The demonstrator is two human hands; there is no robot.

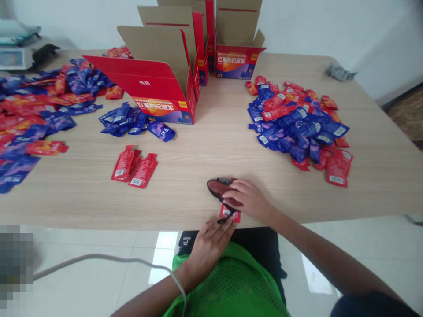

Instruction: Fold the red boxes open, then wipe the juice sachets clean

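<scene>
At the near table edge is a pair of dark-framed sunglasses [216, 188] with brownish lenses, lying over a red sachet [237, 216]. My right hand [249, 200] is curled over the sunglasses from the right, its fingers on the lenses. My left hand [214, 240] comes up from below, fingers pressed together at the sunglasses' lower end and the sachet's bottom edge. Its grip is partly hidden. Several red sachets [143, 171] lie to the left, in front of a small heap of blue sachets [124, 119].
A large mixed heap of sachets [300, 125] spreads on the right, another [42, 110] on the left. Open cartons [165, 110] stand at the back. A scale [16, 57] is at far left, a grey crumpled cloth [340, 71] at far right. A cable [115, 258] crosses my left forearm.
</scene>
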